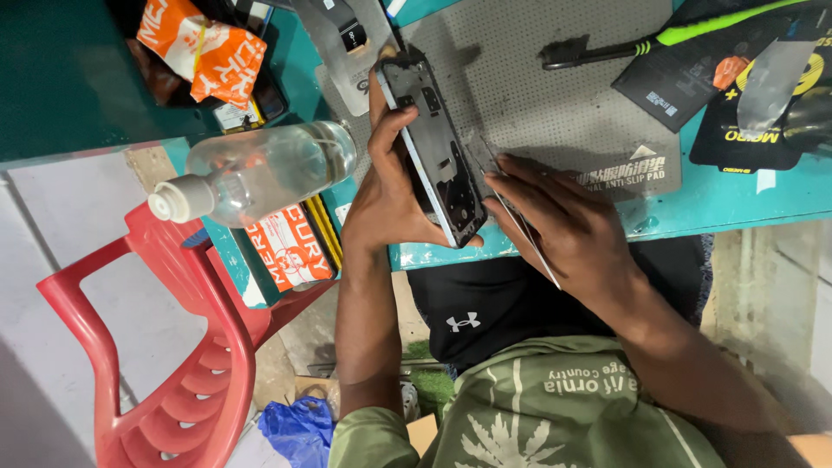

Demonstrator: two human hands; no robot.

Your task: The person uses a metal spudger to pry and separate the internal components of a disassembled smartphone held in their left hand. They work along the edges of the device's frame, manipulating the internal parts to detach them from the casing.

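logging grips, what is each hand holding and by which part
Left hand grips the opened dark phone frame by its long edges; right hand pinches thin metal tweezers mid-shaft.

A small phone-repair workshop is shown. A teal workbench (745, 195) is covered by a grey perforated anti-slip pad (537, 95), on which an opened phone frame (433, 147) is being worked. A brush with a green-and-black handle (641, 45), a clear solvent-type bottle (260, 173) and spare-part packets (208, 48) are laid around it. A red plastic chair (165, 347) is set beside the bench.
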